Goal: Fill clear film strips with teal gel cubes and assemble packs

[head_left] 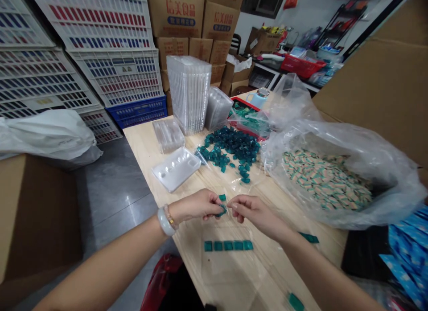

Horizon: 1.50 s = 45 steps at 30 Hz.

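My left hand [205, 205], with a bracelet and a pale bangle at its wrist, is closed on a small teal translucent piece [221, 209]. Just right of it, my right hand [246, 207] has thumb and fingers pinched together; what they hold, if anything, is too small to make out. A single teal square [222, 197] shows right beyond the left fingertips. Below both hands, a row of several teal squares [228, 245] lies side by side on a clear sheet. Farther back is a heap of dark teal pieces [234, 144] on clear plastic.
A white molded tray [176, 169] lies at the table's left edge, near tall stacked clear trays [189, 95]. On the right, a large plastic bag [334, 177] holds many small wrapped packets. A red tray [249, 117] and blue mug [259, 98] stand behind. Loose teal pieces [296, 302] lie near my right forearm.
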Each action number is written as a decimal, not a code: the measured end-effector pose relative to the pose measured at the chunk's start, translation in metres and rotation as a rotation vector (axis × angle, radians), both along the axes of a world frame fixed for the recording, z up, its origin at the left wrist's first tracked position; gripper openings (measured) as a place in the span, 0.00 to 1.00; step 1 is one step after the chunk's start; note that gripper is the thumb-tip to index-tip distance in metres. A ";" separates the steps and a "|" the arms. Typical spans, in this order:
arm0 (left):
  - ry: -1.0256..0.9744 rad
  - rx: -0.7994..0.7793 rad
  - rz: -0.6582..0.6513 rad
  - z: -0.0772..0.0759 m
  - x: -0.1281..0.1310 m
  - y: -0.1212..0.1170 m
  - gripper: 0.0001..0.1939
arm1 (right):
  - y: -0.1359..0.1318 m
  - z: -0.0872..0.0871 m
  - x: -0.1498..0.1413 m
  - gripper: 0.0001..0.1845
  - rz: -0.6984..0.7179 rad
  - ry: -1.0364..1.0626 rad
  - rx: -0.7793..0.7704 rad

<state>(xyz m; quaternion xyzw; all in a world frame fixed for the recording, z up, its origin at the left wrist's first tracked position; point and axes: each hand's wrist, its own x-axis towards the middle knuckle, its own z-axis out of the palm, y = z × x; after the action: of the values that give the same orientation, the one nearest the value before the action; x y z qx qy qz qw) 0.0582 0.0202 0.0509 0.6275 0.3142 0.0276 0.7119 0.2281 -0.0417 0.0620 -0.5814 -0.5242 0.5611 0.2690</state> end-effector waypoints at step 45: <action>-0.113 0.001 0.370 0.013 -0.018 0.032 0.10 | 0.200 0.052 0.110 0.07 -0.274 -1.107 0.729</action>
<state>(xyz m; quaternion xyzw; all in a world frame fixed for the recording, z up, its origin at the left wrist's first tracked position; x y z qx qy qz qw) 0.0406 0.0518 0.0640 0.5570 0.3835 0.1934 0.7108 0.3385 0.1586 0.1135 -0.7163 -0.6621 -0.0712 0.2087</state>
